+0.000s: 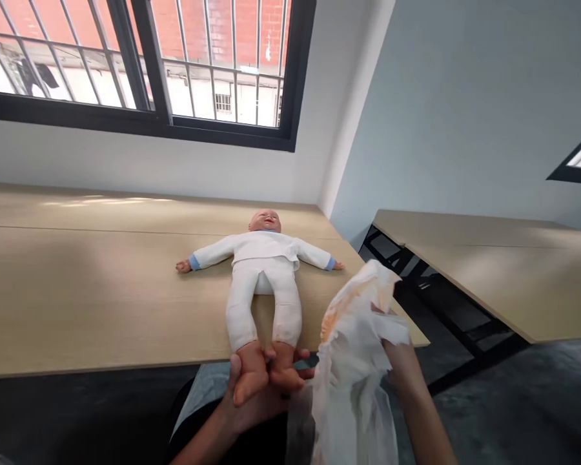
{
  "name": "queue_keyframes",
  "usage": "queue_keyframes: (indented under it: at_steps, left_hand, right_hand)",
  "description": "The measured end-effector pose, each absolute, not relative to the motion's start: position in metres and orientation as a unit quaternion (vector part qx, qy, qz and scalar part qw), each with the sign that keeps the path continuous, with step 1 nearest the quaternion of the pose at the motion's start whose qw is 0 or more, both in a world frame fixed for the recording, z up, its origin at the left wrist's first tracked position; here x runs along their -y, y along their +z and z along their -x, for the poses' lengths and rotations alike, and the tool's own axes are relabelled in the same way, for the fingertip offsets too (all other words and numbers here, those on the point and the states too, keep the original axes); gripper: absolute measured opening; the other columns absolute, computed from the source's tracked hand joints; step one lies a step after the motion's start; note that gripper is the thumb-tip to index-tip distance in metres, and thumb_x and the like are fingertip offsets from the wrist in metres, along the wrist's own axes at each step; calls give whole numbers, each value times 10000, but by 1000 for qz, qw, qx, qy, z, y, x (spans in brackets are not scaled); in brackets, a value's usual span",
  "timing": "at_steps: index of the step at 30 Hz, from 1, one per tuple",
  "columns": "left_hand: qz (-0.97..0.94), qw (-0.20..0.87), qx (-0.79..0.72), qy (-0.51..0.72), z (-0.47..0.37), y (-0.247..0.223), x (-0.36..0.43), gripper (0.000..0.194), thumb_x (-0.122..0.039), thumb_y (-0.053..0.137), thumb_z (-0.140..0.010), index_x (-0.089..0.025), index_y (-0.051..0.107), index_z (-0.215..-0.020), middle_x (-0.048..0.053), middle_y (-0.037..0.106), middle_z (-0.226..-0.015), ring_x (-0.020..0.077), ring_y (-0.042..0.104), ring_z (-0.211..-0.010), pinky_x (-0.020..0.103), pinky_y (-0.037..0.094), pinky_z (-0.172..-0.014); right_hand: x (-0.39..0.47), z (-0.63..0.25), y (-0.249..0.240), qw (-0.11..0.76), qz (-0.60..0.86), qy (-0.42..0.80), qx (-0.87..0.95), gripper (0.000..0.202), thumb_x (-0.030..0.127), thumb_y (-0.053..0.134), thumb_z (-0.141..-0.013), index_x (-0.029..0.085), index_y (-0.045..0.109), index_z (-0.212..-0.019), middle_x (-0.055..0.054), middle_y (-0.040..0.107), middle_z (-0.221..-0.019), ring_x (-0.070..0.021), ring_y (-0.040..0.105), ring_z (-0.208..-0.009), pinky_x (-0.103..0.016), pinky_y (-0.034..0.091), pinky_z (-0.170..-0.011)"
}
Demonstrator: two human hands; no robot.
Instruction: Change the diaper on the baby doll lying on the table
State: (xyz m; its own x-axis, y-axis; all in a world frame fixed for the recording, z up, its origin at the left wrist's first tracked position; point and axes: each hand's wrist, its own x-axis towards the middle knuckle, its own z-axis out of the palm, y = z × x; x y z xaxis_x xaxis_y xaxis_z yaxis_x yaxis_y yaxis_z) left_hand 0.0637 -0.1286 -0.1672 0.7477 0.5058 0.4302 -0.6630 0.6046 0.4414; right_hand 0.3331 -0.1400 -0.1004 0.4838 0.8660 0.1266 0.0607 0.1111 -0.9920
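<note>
A baby doll (266, 248) in a white top with blue cuffs and white trousers lies on its back on the light wooden table (101, 290), its bare feet past the front edge. My left hand (256, 403) is wrapped round the doll's feet from below, fingers showing between and beside the ankles. To the right of the doll's legs, a white diaper (353, 361) with an orange-yellow patterned edge hangs unfolded. My right hand (390, 329) grips its upper right part, and the diaper hides some of the fingers.
A second wooden table (494, 258) with a black metal frame stands at the right, across a gap. Behind the first table are a white wall and a barred window (164, 123). Dark floor shows below the tables.
</note>
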Motion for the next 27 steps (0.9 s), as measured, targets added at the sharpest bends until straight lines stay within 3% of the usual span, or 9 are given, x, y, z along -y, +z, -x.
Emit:
queue_keyframes:
  at_steps: [5,8,12,14,17,20,22,24,27]
  left_hand:
    - [-250,900,173,312,-58,-118,126,413,-589,567,-855,-304,682,-1132,96,599,-1334,313,567,-1219,532,426,-990]
    - [-255,906,165,296,-52,-98,120,361,-520,584,-829,-283,708,-1072,100,628,-1301,309,586,-1191,530,426,-1001]
    - [-258,909,138,298,-46,-86,117,312,-492,602,-810,-284,714,-1014,82,656,-1247,295,600,-1159,513,436,-1002]
    - [-258,908,134,301,-46,-86,117,306,-488,616,-806,-289,715,-1015,76,658,-1235,298,606,-1144,504,450,-989]
    - [-250,912,139,295,-48,-88,118,307,-468,631,-799,-282,718,-1027,80,656,-1226,309,609,-1130,485,459,-970]
    - [-240,914,141,295,-48,-90,117,307,-454,644,-793,-266,723,-1023,95,656,-1217,317,610,-1129,482,461,-957]
    - [-234,917,135,294,-47,-90,117,314,-460,654,-791,-260,729,-1022,104,659,-1221,316,619,-1126,485,463,-960]
    - [-232,918,129,294,-44,-89,116,327,-471,660,-789,-259,734,-1026,115,661,-1233,320,620,-1141,488,465,-963]
    - [-232,912,115,318,-38,-81,115,338,-490,633,-812,-260,732,-1038,131,663,-1246,314,639,-1114,488,475,-946]
  right_hand:
    - [98,-339,-68,485,709,107,500,387,545,540,-876,171,619,-934,-122,678,-878,-301,628,-844,-360,472,-714]
    - [82,-335,-62,353,769,11,533,289,397,535,-886,152,582,-1033,-174,666,-975,-352,617,-945,-420,464,-809]
    - [84,-332,-67,326,729,-78,597,235,284,550,-836,150,562,-1029,-187,617,-1112,-337,574,-1048,-433,443,-907]
    - [91,-338,-72,336,713,17,615,223,363,531,-863,171,576,-968,-131,643,-1010,-280,607,-905,-386,473,-816]
    - [94,-348,-75,298,694,185,629,387,535,446,-915,182,606,-905,-66,650,-845,-217,593,-727,-313,446,-649]
    - [84,-350,-69,208,690,213,659,525,664,479,-878,181,563,-691,-20,560,-638,-182,526,-618,-290,390,-591]
    - [73,-345,-59,197,655,264,680,572,702,522,-846,176,537,-623,-5,529,-602,-164,514,-603,-291,416,-618]
    - [63,-336,-47,255,579,372,679,581,713,515,-856,157,630,-731,-35,625,-743,-186,599,-745,-308,485,-740]
    - [57,-328,-33,334,456,499,657,654,724,422,-909,164,684,-1121,-109,659,-1175,-240,602,-1137,-365,468,-996]
